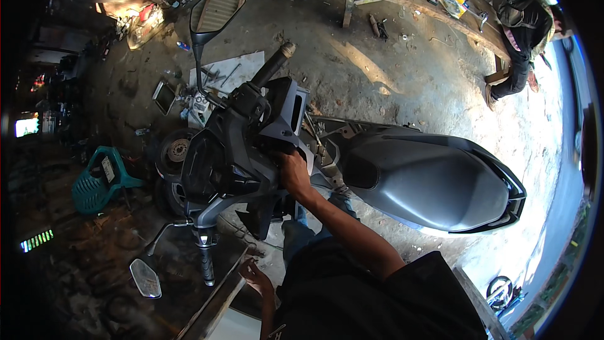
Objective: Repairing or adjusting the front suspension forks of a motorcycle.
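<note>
My left hand (257,276) low, fingers curled onto metal bar (217,299) edge. My right hand (293,170) up, fingers wrapped over scooter's dark inner panel (277,135) below handlebar (272,66). Grey seat (434,179) right. Mirror (218,6) beyond. Seated person (522,38) far.

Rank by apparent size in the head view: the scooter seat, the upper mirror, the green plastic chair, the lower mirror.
1. Scooter seat, clearly largest.
2. Green plastic chair.
3. Upper mirror.
4. Lower mirror.
Chair and upper mirror look close; fisheye bending makes that order unsure.
</note>
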{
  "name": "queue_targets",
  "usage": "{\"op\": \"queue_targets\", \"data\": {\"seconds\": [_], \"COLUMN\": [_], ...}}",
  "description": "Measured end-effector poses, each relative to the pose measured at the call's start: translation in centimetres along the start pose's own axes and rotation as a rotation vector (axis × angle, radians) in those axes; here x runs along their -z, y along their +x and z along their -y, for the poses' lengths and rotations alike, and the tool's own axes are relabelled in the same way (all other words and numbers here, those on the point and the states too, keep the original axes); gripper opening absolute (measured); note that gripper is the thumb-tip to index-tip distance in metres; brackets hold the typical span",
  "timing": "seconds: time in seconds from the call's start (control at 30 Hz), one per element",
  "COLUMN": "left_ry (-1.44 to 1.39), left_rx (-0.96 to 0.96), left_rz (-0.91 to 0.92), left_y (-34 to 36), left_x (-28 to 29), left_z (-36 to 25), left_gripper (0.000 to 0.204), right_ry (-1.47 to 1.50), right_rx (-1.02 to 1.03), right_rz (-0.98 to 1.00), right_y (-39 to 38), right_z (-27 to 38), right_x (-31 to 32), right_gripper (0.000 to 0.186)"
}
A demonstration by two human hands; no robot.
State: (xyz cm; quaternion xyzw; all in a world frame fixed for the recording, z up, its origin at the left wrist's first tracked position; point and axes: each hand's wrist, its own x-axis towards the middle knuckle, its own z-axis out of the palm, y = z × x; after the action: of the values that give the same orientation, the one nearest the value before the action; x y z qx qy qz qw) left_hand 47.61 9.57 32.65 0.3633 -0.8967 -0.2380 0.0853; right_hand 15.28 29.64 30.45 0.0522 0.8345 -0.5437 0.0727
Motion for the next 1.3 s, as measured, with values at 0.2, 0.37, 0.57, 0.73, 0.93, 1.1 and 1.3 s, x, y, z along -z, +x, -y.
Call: {"op": "queue_targets", "data": {"seconds": [0.2,0.37,0.57,0.73,0.93,1.1,1.3], "left_ry": [0.17,-0.002,-0.154,-0.328,-0.361,-0.16,-0.136], "left_rx": [0.126,0.349,0.661,0.689,0.612,0.234,0.075], "left_rz": [0.295,0.424,0.535,0.481,0.455,0.58,0.52], "left_y": [-5.4,-6.8,-6.6,-5.0,-4.2,-4.5,-6.0], "left_x": [-1.4,-3.1,-3.8,-5.7,-7.5,-8.2,-9.9], "left_z": [14.3,16.1,11.4,11.0,10.6,12.2,19.0], "left_gripper": [0.023,0.023,0.025,0.029,0.03,0.031,0.03], "right_ry": [0.021,0.046,-0.055,-0.228,-0.462,-0.44,-0.386], "right_rx": [0.091,0.158,0.144,0.164,0.193,0.241,0.28], "right_rz": [0.037,0.016,0.108,0.181,0.254,0.188,0.212], "right_y": [0.2,0.5,1.1,1.5,1.8,1.6,2.1], "right_z": [0.2,-0.1,-0.2,-0.6,0.3,-0.6,0.1], "right_x": [0.4,0.5,0.9,1.1,1.1,1.8,0.8], "right_gripper": [0.041,0.039,0.04,0.04,0.023,0.018,0.025]}}
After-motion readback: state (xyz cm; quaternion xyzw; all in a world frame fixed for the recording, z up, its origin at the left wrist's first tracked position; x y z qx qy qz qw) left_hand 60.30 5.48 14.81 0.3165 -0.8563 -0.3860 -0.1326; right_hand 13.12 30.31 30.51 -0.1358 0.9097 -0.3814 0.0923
